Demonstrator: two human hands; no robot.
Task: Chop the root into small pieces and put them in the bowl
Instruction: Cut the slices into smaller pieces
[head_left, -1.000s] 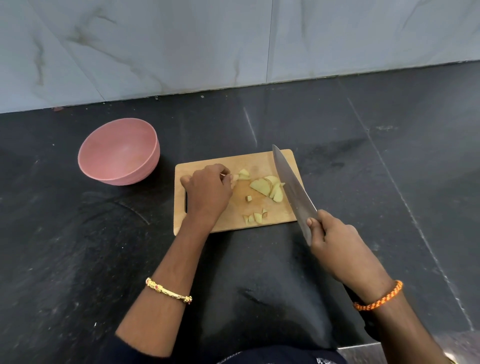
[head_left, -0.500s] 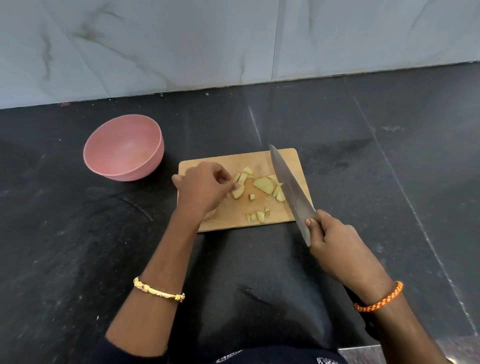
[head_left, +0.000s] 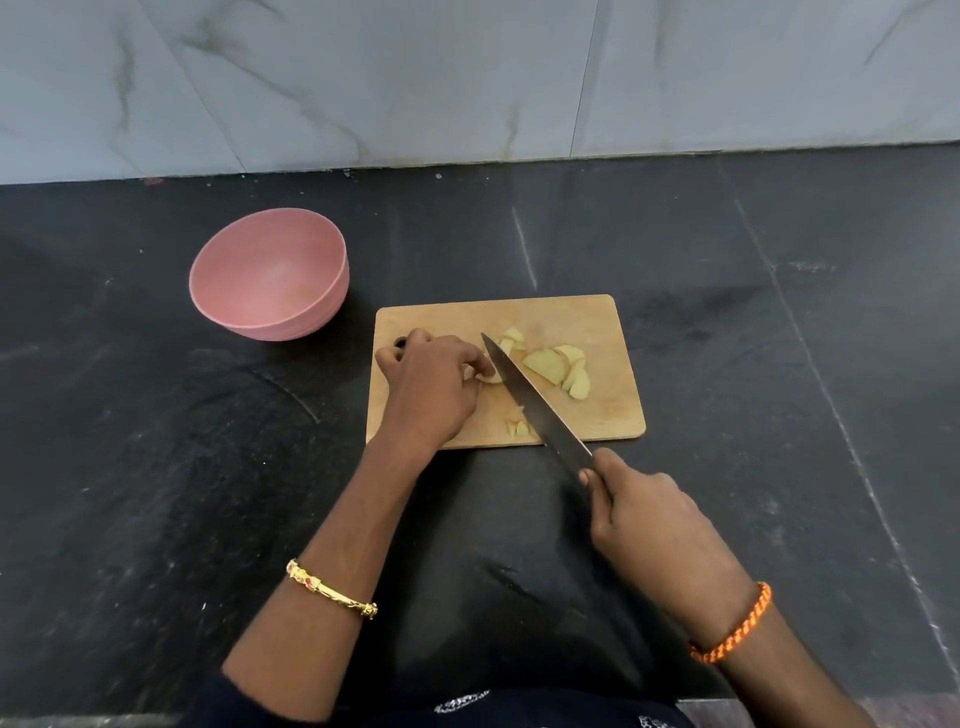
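A wooden cutting board (head_left: 597, 322) lies on the black counter. Pale yellow root slices (head_left: 558, 366) lie on its right half, with smaller cut bits (head_left: 519, 427) near the front edge. My left hand (head_left: 434, 387) pinches one root piece (head_left: 491, 375) against the board. My right hand (head_left: 644, 512) grips the handle of a large knife (head_left: 535, 397), whose blade slants across the board with its tip right beside my left fingertips. An empty pink bowl (head_left: 270, 273) stands to the left of the board.
The black stone counter (head_left: 779, 364) stretches all around the board. A grey marble wall (head_left: 467, 78) rises behind it. The counter's front edge runs along the bottom, close to my body.
The knife blade has swung left across the board to the piece my left hand holds. My left hand has settled on that piece.
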